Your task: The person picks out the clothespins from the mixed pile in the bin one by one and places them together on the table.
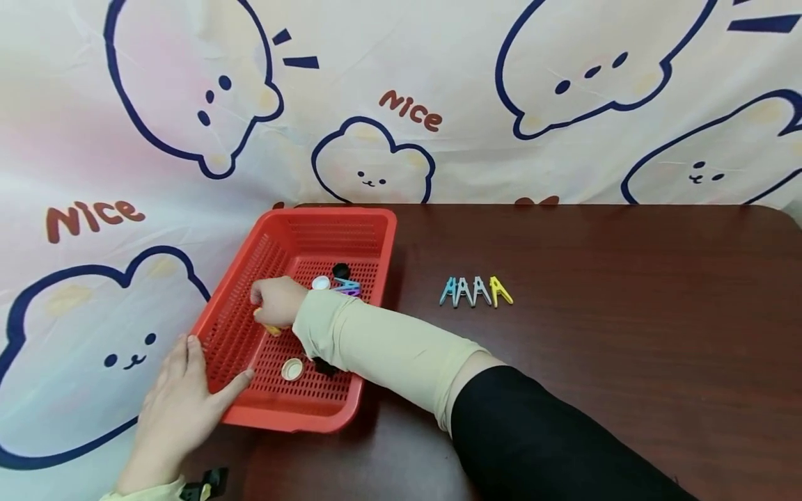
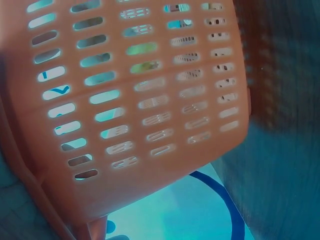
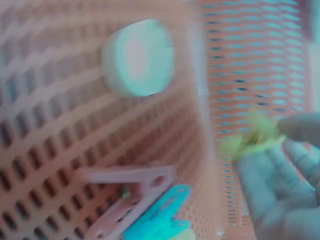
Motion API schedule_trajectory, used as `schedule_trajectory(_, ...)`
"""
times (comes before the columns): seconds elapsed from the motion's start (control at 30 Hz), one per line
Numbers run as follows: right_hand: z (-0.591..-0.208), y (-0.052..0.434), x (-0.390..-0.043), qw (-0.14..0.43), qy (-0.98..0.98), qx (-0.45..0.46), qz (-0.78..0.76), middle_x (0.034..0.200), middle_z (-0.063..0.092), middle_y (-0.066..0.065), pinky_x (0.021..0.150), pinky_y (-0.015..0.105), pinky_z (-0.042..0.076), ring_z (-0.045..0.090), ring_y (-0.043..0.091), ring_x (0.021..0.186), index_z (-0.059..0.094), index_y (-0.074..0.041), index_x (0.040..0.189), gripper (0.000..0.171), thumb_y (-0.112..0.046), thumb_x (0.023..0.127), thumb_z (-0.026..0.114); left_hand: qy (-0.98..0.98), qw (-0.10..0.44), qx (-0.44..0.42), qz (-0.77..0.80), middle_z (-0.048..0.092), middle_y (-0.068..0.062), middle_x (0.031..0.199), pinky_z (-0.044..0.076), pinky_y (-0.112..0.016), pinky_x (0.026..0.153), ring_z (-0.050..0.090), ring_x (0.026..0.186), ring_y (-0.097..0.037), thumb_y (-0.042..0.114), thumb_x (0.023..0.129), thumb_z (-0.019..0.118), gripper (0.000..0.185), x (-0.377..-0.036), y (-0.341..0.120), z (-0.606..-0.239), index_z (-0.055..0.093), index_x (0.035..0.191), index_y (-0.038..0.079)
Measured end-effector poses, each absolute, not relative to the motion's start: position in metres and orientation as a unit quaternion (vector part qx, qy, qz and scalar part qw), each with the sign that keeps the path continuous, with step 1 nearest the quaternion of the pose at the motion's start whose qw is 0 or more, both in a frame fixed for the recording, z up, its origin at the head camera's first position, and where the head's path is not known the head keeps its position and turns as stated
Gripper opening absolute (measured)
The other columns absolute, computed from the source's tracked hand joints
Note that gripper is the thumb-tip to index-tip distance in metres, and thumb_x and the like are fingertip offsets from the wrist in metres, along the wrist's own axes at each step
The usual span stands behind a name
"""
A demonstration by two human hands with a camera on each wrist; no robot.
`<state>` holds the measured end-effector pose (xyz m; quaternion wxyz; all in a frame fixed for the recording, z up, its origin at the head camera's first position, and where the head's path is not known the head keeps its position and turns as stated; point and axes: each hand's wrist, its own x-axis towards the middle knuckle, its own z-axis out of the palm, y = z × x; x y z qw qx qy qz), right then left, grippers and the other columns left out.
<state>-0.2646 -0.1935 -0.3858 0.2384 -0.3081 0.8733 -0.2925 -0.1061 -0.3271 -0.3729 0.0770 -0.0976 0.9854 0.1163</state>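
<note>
My right hand [image 1: 278, 300] is down inside the red basket [image 1: 335, 214], pinching a yellow clothespin [image 1: 272, 330]. The right wrist view shows that clothespin [image 3: 252, 140] between thumb and fingers, slightly blurred. On the left front side of the basket, my left hand [image 1: 182, 403] rests with straight fingers against the rim and its thumb laid over the edge. Behind the right wrist lie a white cap [image 1: 321, 282], a black cap [image 1: 341, 271] and blue [image 1: 347, 284] and purple [image 1: 348, 291] clothespins. A pale round cap [image 1: 292, 369] lies nearer the front.
On the brown table [image 1: 601, 376], right of the basket, several clothespins [image 1: 479, 291] stand in a row, from blue through pale ones to yellow. A black object [image 1: 324, 367] in the basket is partly hidden under the right sleeve. A printed cloth [image 1: 470, 160] hangs behind the table.
</note>
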Motion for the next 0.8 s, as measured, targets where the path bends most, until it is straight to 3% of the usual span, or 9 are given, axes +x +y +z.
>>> schedule_trajectory(0.17,-0.366,-0.185,-0.261,0.328,0.736,-0.22,-0.55,0.089,0.066,-0.001,0.071,0.026,0.058,0.066,0.011,0.075,0.065,-0.007,0.109,0.009,-0.007,0.101,0.068,0.98,0.117,-0.118,0.108,-0.002,-0.05,0.154,0.018,-0.084,0.105,0.009,0.139,-0.068,0.07,0.098,0.049,0.119,-0.106,-0.331,-0.372,-0.005,0.15,-0.023)
schedule_trajectory(0.37,-0.352,-0.168,-0.265,0.387,0.597,-0.149,-0.686,0.094,0.07,0.009,0.076,0.033,0.061,0.073,0.026,0.095,0.063,-0.003,0.106,0.006,0.001,0.103,0.06,0.98,0.119,-0.116,0.106,-0.001,-0.05,0.153,0.02,-0.084,0.102,0.012,0.138,-0.069,0.071,0.097,0.05,0.121,-0.112,-0.33,-0.373,-0.004,0.15,-0.023)
schedule_trajectory(0.53,-0.347,-0.149,-0.272,0.398,0.546,-0.127,-0.726,0.103,0.072,0.018,0.088,0.041,0.059,0.065,0.041,0.12,0.061,0.001,0.117,0.013,0.0,0.106,0.055,0.981,0.111,-0.118,0.104,-0.001,-0.049,0.154,0.02,-0.085,0.1,0.013,0.135,-0.07,0.071,0.097,0.05,0.12,-0.113,-0.332,-0.375,-0.006,0.151,-0.022)
schedule_trajectory(0.8,-0.342,-0.116,-0.276,0.394,0.539,-0.106,-0.737,0.108,0.073,0.021,0.1,0.045,0.054,0.067,0.038,0.119,0.06,0.001,0.121,0.016,0.0,0.107,0.052,0.977,0.133,-0.136,0.101,0.0,-0.051,0.152,0.02,-0.084,0.103,0.014,0.134,-0.069,0.074,0.096,0.047,0.123,-0.114,-0.329,-0.379,-0.008,0.15,-0.022)
